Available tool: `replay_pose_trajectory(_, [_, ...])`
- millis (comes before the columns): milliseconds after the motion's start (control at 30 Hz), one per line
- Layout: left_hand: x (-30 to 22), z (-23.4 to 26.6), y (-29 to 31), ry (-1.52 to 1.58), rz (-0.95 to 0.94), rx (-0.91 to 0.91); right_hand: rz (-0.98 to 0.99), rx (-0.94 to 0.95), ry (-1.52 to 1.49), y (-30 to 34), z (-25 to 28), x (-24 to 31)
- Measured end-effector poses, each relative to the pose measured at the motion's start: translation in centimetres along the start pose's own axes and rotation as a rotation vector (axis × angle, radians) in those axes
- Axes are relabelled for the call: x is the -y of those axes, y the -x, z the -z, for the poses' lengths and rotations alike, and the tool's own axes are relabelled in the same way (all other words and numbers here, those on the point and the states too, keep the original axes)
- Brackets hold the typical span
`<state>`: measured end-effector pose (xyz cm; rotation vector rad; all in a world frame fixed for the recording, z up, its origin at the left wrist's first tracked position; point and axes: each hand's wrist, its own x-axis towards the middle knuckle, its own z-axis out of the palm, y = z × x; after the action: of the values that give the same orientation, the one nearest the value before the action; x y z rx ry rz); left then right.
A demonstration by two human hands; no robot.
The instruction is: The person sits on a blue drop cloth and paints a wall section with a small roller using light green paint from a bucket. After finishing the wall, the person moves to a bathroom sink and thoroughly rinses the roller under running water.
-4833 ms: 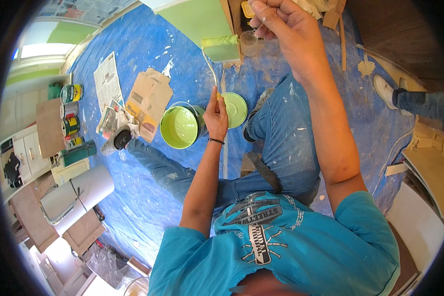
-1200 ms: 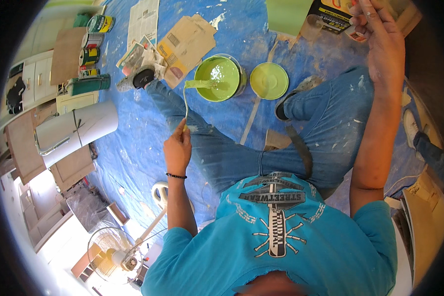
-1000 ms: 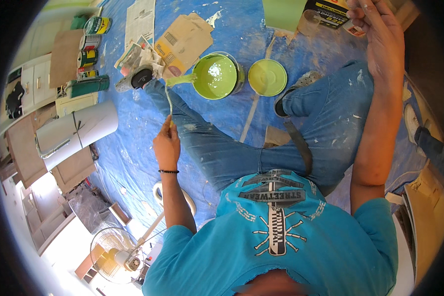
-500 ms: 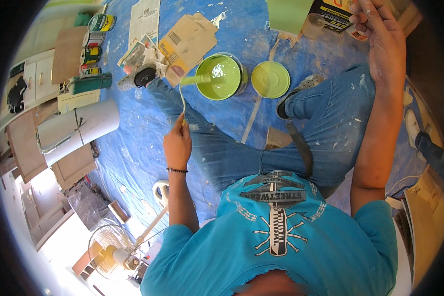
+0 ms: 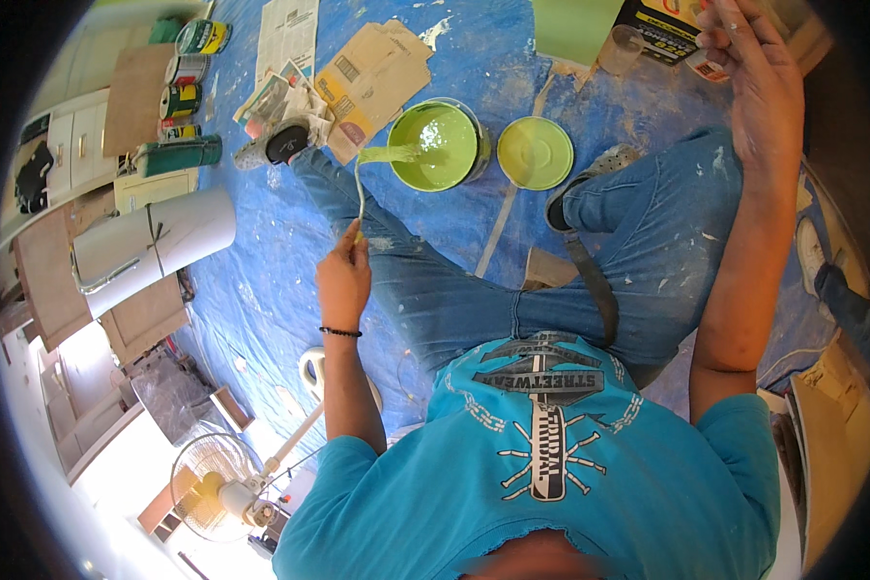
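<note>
My left hand [image 5: 344, 277] is closed around the handle of a small paint roller [image 5: 390, 154] with a thin bent wire frame. Its fuzzy sleeve, soaked in light green paint, lies across the left rim of a round pail [image 5: 480, 145] of the same glossy green paint. Part of the sleeve hangs outside the pail, over the floor sheet. At the upper right my right hand [image 5: 764, 82] is raised, its fingers loosely bent and partly apart. I see nothing held in it, though some fingertips reach the picture's top edge. A dark box [image 5: 652, 31] stands beside it.
A paint-smeared round lid [image 5: 536, 153] lies right of the pail on blue plastic sheeting [image 5: 261, 261]. Flattened cardboard [image 5: 382, 77] and newspaper [image 5: 286, 39] lie beyond. Paint cans [image 5: 182, 101] line the left, near a large white roll [image 5: 159, 242] and a fan [image 5: 217, 488]. A translucent cup [image 5: 621, 50] is by the box.
The roller was smeared by motion and now shows sharply, with its sleeve reaching less far over the paint. The whole view has shifted slightly. My right hand stays raised.
</note>
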<state>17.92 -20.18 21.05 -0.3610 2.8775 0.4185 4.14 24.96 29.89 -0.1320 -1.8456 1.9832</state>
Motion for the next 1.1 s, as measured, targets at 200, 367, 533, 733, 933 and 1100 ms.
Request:
replay_pose_trajectory(200, [0.8,2.0,-1.1,-0.101,0.057,-0.081,-0.079,-0.050,0.018,-0.3,0.4,0.0])
replay_pose_trajectory(367, [0.1,3.1,0.7,-0.026,0.078,0.008,-0.009,-0.036,0.026,0.4,0.0,0.1])
replay_pose_trajectory(533, [-1.1,1.4,0.7,-0.027,0.048,0.090,0.015,-0.031,0.051,0.3,-0.3,0.4])
replay_pose_trajectory(733, [-2.7,-0.8,-0.9,0.035,-0.069,-0.072,-0.078,-0.088,0.065,0.2,0.2,-0.1])
replay_pose_trajectory(933, [-2.2,-0.1,1.0,0.016,0.003,0.102,-0.010,-0.037,0.041,0.1,0.1,0.1])
replay_pose_trajectory(1100, [0.2,0.6,1.1,0.021,0.042,0.075,0.032,0.023,0.067,0.3,-0.2,0.5])
